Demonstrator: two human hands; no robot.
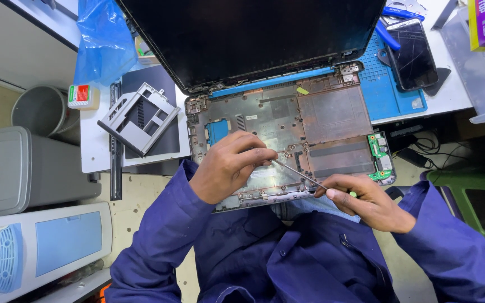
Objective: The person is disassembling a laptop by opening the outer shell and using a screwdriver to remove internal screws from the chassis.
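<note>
A person in a blue work coat bends over an opened laptop base (287, 134), seen from a camera worn on the head. The right hand (369, 203), fingers closed around the handle of a thin screwdriver (301, 173), sits just off the near right edge of the base, while the shaft slants up and to the left, its long axis pointing toward the middle of the casing. There the left hand (228, 167) rests on the base with its fingers curled together over the tip of the tool (whether they pinch a screw cannot be told). The left hand is the nearer of the two to the spot where the tip meets the casing; the right lies well back along the shaft. The base overhangs the desk edge toward the person's lap, its dark lid (254, 39) tilted back beyond. To the right a small green circuit board (380, 154) sits at the casing's corner, and beyond it a phone (413, 53) on a blue work mat (385, 95). To the left, a grey metal drive bracket (138, 118) lies on the desk, well apart from both hands, leaving open room on that side.
</note>
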